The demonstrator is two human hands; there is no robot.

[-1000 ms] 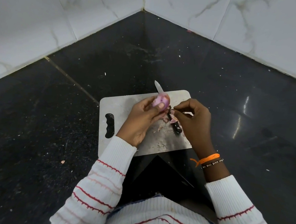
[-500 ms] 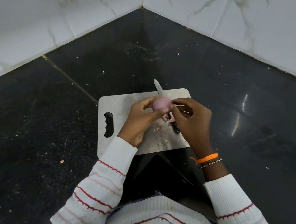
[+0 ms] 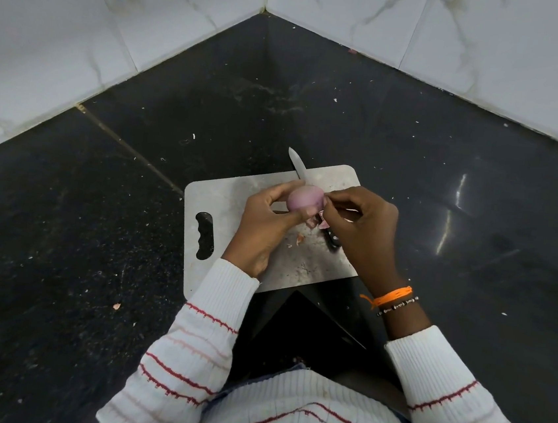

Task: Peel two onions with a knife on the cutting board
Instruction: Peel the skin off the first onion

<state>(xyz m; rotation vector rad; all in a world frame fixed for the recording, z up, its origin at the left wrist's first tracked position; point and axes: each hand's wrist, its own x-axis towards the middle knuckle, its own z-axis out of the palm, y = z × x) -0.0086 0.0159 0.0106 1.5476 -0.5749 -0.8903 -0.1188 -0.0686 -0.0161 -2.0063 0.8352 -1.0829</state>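
Observation:
A small pink onion (image 3: 303, 198) is held above the grey cutting board (image 3: 234, 193). My left hand (image 3: 265, 225) grips it between thumb and fingers. My right hand (image 3: 360, 228) pinches a bit of skin at the onion's right side. The knife (image 3: 297, 166) lies on the board under my hands, its blade tip sticking out past the far edge and its black handle showing near my right hand. Pink skin scraps (image 3: 314, 223) lie on the board below the onion. I see only one onion.
The board sits on a black stone counter (image 3: 97, 226) in a corner of white marble-tiled walls (image 3: 153, 19). A handle slot (image 3: 204, 236) is at the board's left end. Small peel bits are scattered on the counter, one at the left front (image 3: 117, 306).
My left hand has turned the onion so its smooth pink side faces up. My right hand has moved in from beside the knife and now pinches skin at the onion's side.

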